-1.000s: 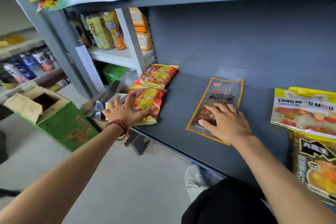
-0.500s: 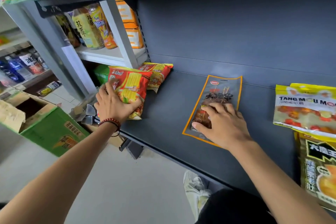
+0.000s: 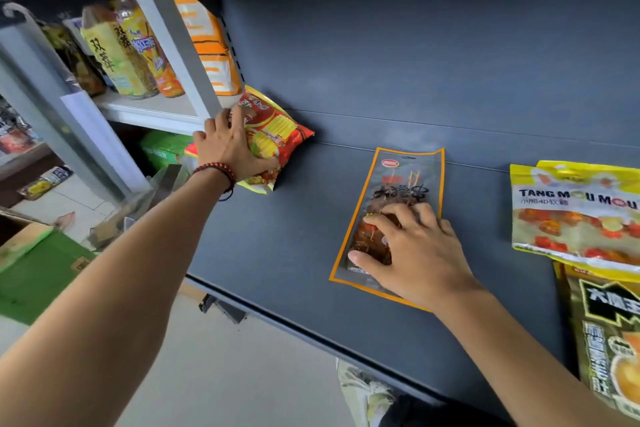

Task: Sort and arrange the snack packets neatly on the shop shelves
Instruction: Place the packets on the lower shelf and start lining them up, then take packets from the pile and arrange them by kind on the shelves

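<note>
Two hands are working on the dark grey shelf (image 3: 277,253): the left hand (image 3: 225,146) is pressing spread fingers onto a red chip packet (image 3: 280,135) at the back left, while the right hand (image 3: 419,253) is resting bent fingertips (nothing gripped) on an orange-edged snack packet (image 3: 405,177) lying flat mid-shelf.

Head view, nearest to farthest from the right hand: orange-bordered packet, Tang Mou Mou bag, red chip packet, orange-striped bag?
1. orange-bordered packet, under the right hand.
2. Tang Mou Mou bag, to its right.
3. red chip packet, left, under the left hand.
4. orange-striped bag, upper left.
</note>
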